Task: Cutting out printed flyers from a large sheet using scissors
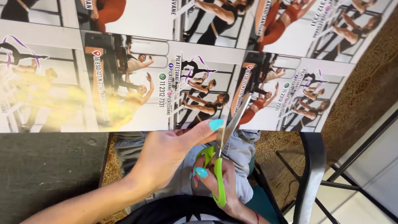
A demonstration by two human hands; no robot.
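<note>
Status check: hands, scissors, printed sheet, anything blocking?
Right hand grips green-handled scissors, blades into glossy printed sheet. Left hand steadies sheet edge. Nothing blocking.

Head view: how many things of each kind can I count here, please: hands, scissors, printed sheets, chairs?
Bare hands: 2 (left hand, right hand)
Green-handled metal scissors: 1
Large glossy printed paper sheet: 1
Black metal chair: 1
Total: 5

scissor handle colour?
Bright green scissors handles, with grey metal blades, held in the right hand. Head view, the only one.
</note>
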